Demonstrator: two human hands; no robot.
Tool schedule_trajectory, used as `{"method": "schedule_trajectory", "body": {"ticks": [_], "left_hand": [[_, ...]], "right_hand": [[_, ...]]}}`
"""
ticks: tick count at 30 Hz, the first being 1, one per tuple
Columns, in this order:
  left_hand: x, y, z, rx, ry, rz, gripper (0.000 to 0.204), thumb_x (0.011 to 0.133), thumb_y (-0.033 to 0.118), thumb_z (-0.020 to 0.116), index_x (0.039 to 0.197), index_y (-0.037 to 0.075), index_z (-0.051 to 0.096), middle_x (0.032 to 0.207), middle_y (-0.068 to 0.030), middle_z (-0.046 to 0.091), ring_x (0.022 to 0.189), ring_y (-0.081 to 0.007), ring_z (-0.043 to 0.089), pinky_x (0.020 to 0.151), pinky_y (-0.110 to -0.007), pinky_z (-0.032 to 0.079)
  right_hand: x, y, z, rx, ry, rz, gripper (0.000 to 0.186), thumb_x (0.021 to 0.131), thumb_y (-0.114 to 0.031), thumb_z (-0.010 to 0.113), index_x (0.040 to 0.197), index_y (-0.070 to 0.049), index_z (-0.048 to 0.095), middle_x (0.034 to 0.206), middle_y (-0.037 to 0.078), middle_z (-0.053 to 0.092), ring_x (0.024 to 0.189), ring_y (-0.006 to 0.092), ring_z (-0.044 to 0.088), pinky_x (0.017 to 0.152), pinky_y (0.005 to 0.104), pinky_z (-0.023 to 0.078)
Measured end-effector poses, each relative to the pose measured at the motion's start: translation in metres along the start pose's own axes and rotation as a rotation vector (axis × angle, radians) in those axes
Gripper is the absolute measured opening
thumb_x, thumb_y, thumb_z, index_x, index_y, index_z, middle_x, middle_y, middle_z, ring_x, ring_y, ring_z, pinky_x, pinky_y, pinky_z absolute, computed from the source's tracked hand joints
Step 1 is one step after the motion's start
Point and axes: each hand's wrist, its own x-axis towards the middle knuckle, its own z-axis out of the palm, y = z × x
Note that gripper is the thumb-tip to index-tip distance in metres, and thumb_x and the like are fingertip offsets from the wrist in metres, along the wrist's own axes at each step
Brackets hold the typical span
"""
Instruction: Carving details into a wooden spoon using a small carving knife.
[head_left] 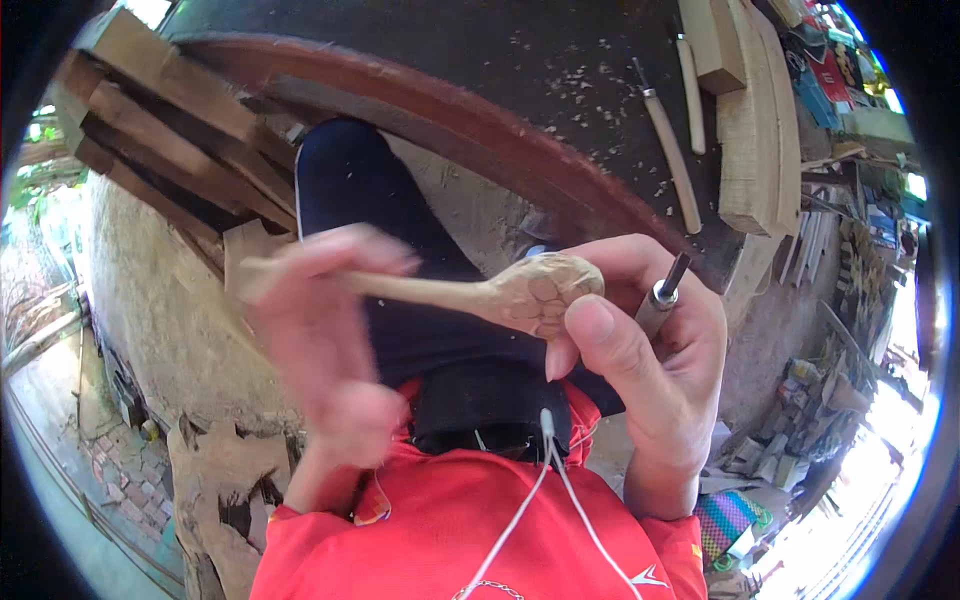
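A pale wooden spoon (pixel 430 290) lies crosswise in front of me, the back of its bowl turned up and marked with rounded, carved or drawn shapes. The thumb and fingers of my right hand (pixel 665 365) grip it by the bowl. Tucked in that same hand is a carving tool (pixel 662 295) with a metal ferrule and a dark steel shank; most of its handle is hidden. At the handle end of the spoon, my left hand (pixel 325 335) is smeared by motion. Its fingers overlap the handle, and whether they grip it is unclear.
Beyond my knees is a dark work surface (pixel 480 60) with a reddish-brown curved edge, scattered with wood chips. Two wooden-handled carving tools (pixel 672 160) rest there, beside thick timber blocks (pixel 755 130). Stacked beams (pixel 180 130) stand at left; a woven bag (pixel 728 520) sits lower right.
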Motion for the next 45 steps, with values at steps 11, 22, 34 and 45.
{"method": "schedule_trajectory", "body": {"ticks": [11,22,34,45], "left_hand": [[0.007,0.009,0.060,-0.386,-0.054,-0.094,0.106,0.087,0.067,0.065,0.157,0.004,0.017,0.138,-0.0352,0.051,0.109,-0.0365,0.067,0.094,-0.044,0.056],[0.008,0.021,0.059,-0.597,0.056,-0.168,0.055,0.107,0.046,0.052,0.127,-0.004,0.041,0.117,-0.0319,0.061,0.099,-0.0317,0.070,0.082,-0.040,0.060],[0.028,-0.007,0.057,-0.375,0.004,0.379,0.053,0.102,0.045,0.055,0.117,-0.005,0.048,0.104,-0.0262,0.059,0.084,-0.0251,0.062,0.069,-0.031,0.056],[0.028,0.001,0.062,-0.377,0.004,0.313,0.059,0.104,0.047,0.054,0.116,-0.010,0.061,0.111,-0.0272,0.064,0.098,-0.0300,0.065,0.077,-0.035,0.057]], "right_hand": [[-0.021,0.003,0.018,0.179,-0.039,0.132,0.036,0.107,-0.026,0.053,0.121,0.007,0.059,0.081,0.005,0.066,0.061,0.0037,0.053,0.050,0.0184,0.032],[-0.040,-0.009,0.036,0.292,-0.123,0.316,0.074,0.095,-0.050,0.053,0.140,0.008,0.044,0.065,0.003,0.048,0.051,0.0066,0.034,0.048,0.0244,0.027],[-0.043,-0.015,0.032,0.407,-0.289,0.357,0.069,0.104,-0.046,0.048,0.145,0.005,0.028,0.056,0.004,0.044,0.040,0.0047,0.028,0.041,0.0232,0.017],[-0.042,-0.029,0.040,0.499,-0.134,0.417,0.065,0.103,-0.038,0.048,0.150,0.000,0.025,0.056,0.004,0.043,0.040,0.0044,0.027,0.042,0.0226,0.018]]}}
